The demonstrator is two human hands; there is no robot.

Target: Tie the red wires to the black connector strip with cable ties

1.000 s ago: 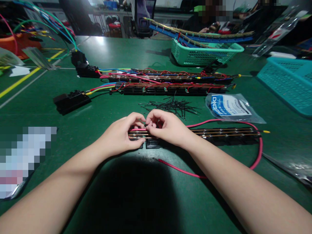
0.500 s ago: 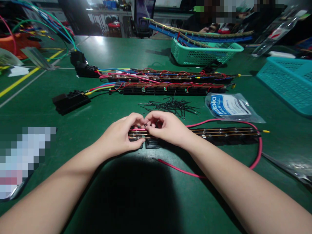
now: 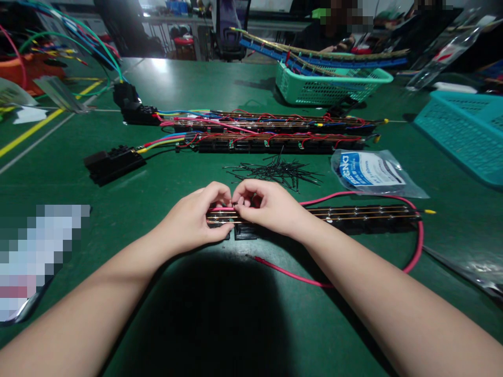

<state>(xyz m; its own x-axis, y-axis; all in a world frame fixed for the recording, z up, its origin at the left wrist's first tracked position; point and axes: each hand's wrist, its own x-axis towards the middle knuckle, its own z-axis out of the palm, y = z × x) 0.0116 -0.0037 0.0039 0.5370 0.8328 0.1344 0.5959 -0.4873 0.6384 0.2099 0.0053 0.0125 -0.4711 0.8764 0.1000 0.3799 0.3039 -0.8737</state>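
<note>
A long black strip with copper rods lies crosswise in front of me. My left hand grips its left part, thumb on the near side and fingers behind. Beside it, my right hand has thumb and fingertips pinched over the strip on a small black piece, apparently a cable tie; most of it is hidden. A red wire runs along the top under my hands, loops round the right end and comes back to a loose tip on the table. Just beyond my hands is a pile of black cable ties.
Two wired strips with black connector blocks lie farther back. A labelled plastic bag is right of the pile. A green basket and a blue basket stand behind. A person sits across the table.
My right fingertips have shifted slightly at the small black piece and closed more over it. The left hand and the strip stay where they were.
</note>
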